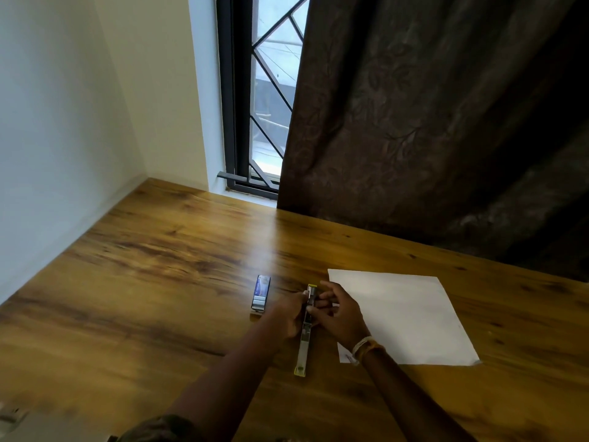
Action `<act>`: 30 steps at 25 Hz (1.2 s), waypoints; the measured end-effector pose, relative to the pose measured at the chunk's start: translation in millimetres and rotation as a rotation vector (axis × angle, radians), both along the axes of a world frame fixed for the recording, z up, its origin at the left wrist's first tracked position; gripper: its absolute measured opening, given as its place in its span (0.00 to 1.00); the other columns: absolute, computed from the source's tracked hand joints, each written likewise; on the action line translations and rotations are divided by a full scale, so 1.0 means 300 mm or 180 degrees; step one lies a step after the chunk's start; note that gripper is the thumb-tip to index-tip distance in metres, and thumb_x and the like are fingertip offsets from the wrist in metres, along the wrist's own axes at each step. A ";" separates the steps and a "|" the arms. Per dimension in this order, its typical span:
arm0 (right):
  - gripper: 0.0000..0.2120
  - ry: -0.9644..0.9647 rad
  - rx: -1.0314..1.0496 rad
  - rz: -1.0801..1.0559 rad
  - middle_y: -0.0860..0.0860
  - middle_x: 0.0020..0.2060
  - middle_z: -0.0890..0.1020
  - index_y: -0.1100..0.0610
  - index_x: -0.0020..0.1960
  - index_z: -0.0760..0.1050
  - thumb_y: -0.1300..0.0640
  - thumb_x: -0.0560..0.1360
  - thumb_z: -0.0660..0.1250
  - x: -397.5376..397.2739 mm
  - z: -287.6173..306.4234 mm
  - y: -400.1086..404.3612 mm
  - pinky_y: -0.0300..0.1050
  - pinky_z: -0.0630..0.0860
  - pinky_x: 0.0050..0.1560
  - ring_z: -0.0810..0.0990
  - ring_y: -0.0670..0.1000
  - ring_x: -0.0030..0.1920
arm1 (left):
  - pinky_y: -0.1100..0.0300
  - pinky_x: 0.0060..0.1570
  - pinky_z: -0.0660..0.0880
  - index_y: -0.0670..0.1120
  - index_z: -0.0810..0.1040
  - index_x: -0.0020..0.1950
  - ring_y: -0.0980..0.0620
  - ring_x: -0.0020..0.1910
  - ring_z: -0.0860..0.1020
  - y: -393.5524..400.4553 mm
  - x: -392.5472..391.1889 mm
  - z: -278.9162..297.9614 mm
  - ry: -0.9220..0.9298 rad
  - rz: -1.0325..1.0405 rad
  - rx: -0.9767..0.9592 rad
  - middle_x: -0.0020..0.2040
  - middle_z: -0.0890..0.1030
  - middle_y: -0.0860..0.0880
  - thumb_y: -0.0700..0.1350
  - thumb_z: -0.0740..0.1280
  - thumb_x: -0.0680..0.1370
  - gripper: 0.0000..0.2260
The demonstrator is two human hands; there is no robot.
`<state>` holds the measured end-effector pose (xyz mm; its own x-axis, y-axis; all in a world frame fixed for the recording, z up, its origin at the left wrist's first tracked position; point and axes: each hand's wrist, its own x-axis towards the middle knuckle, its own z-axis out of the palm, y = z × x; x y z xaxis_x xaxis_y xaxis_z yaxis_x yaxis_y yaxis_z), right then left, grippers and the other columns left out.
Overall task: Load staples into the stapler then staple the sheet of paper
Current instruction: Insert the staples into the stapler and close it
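Note:
A yellow stapler [303, 352] lies flat on the wooden table [143, 282], swung fully open so its metal channel faces up. My left hand [288, 315] grips its far half from the left side. My right hand [338, 317] pinches the same part from the right, fingers over the channel; whether it holds staples is hidden. A small blue staple box [261, 293] lies open to the left of the stapler, with silver staples showing. A white sheet of paper [404, 317] lies flat to the right, partly under my right wrist.
A white wall runs along the table's left edge. A barred window [264, 100] and a dark brown curtain [446, 122] stand at the back; the curtain's hem reaches the table behind the paper. Something pale shows at the bottom-left corner [12, 419].

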<state>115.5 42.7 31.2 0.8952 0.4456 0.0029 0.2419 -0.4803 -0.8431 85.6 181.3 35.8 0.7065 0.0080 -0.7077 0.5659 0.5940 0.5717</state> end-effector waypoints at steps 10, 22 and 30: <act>0.25 -0.0566 -0.0368 0.0317 0.43 0.55 0.74 0.46 0.67 0.66 0.60 0.73 0.66 -0.001 -0.018 -0.027 0.41 0.76 0.60 0.73 0.37 0.53 | 0.54 0.46 0.76 0.42 0.78 0.49 0.47 0.41 0.80 0.002 -0.007 0.014 -0.0131 -0.0035 -0.0239 0.40 0.83 0.44 0.45 0.53 0.84 0.16; 0.27 -0.1033 -0.0306 0.0501 0.48 0.62 0.74 0.49 0.67 0.69 0.50 0.70 0.71 -0.079 0.011 -0.075 0.33 0.70 0.59 0.74 0.46 0.59 | 0.51 0.48 0.77 0.38 0.76 0.47 0.44 0.45 0.78 -0.030 0.021 0.077 -0.0033 0.0174 0.0179 0.45 0.79 0.40 0.40 0.60 0.82 0.08; 0.16 0.0015 0.0593 -0.0804 0.48 0.48 0.81 0.52 0.60 0.75 0.53 0.73 0.70 -0.051 0.051 -0.163 0.31 0.77 0.45 0.80 0.45 0.48 | 0.49 0.49 0.76 0.38 0.76 0.48 0.45 0.40 0.77 -0.163 -0.026 0.100 -0.0285 0.0195 -0.0520 0.41 0.78 0.40 0.38 0.58 0.82 0.09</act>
<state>100.1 -6.2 46.4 0.9777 0.2013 0.0593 0.1304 -0.3617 -0.9231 77.7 132.4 65.9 0.7685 -0.0569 -0.6374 0.4769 0.7149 0.5112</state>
